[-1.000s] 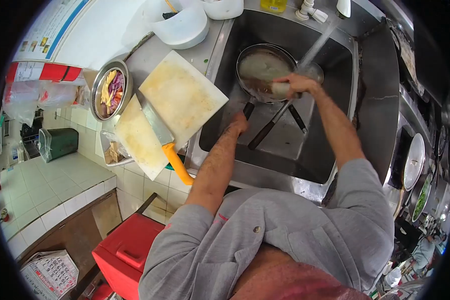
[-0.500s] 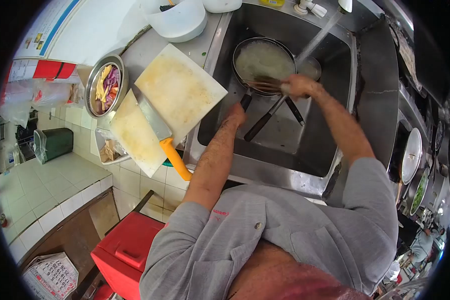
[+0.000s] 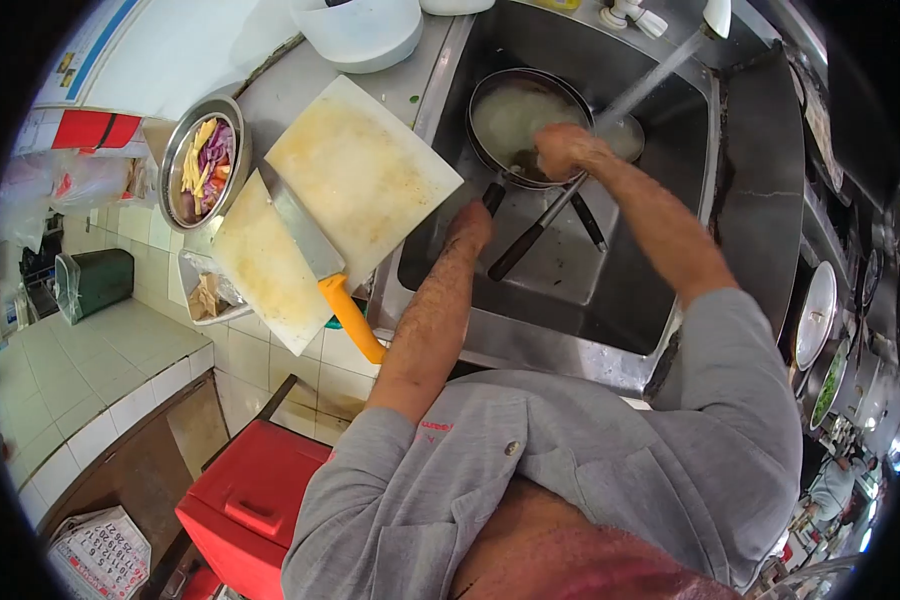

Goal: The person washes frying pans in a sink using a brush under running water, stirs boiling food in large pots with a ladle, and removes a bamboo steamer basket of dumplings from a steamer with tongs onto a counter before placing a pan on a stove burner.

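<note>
In the sink [image 3: 630, 290], a dark frying pan [image 3: 482, 150] holds cloudy water. My left hand [image 3: 472, 225] is closed around its black handle [image 3: 494, 197]. Over the pan's near side, my right hand [image 3: 567, 150] grips a brown bristled brush [image 3: 526, 163], whose bristles are down in the water and mostly covered by the hand. A long-handled metal utensil with a dark grip [image 3: 515, 252] lies beside the pan, crossing another black handle [image 3: 589, 222]. Water [image 3: 650, 90] runs from the faucet [image 3: 717, 18] at the right of the pan.
Left of the sink are two cutting boards [image 3: 360, 165], a cleaver with a yellow handle [image 3: 350, 318] and a metal bowl [image 3: 177, 190] of cut vegetables. A white plastic tub [image 3: 360, 40] stands behind them. A red bin [image 3: 245, 490] is at lower left, pots at right.
My right hand has moved left and up over the pan with the brush, which was blurred and stretched sideways before. My left hand stays on the pan handle.
</note>
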### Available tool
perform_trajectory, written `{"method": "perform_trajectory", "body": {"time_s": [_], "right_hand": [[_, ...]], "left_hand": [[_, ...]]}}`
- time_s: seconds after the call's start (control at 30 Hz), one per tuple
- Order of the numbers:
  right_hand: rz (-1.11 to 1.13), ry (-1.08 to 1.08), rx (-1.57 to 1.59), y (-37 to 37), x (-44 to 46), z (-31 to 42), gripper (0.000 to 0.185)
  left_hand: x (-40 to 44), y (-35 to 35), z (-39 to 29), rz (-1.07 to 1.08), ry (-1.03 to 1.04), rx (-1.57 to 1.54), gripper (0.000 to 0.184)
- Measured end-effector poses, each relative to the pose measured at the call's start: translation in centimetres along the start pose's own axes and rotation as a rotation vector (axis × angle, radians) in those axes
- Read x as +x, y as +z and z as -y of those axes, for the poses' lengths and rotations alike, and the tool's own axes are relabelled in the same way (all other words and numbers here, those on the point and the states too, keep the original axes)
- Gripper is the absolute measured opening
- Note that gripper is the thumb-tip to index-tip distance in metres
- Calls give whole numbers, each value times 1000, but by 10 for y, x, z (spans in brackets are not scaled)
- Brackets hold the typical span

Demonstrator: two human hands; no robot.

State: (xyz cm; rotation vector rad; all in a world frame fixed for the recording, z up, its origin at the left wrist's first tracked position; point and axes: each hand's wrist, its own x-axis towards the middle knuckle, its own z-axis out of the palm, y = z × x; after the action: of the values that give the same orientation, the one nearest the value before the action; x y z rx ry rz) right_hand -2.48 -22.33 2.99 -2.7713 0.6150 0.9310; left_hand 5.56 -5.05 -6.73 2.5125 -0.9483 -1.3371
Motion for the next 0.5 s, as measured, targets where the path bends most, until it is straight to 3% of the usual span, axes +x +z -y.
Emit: {"method": "perform_trajectory", "body": {"time_s": [0.07,0.13,0.2,0.27,0.4,0.5], "right_hand": [[-50,68,82,46,32,-9,22],[-338,210,57,57,42,1,24],[-312,217,50,47,36,-5,28],[-15,65,51,10,20,-16,28],[257,54,223,-26,12,-12,28],[-226,283,246,6,48,-14,27]], "left_hand": [[-7,-4,-2,60,-6,30,31],[-10,-7,-3,37,10,45,30],[-10,-3,1,40,21,59,30],[-2,-1,0,41,-4,-16,30],[-6,-5,-3,104,-9,56,29],[-10,-6,-3,26,-2,30,29]]}}
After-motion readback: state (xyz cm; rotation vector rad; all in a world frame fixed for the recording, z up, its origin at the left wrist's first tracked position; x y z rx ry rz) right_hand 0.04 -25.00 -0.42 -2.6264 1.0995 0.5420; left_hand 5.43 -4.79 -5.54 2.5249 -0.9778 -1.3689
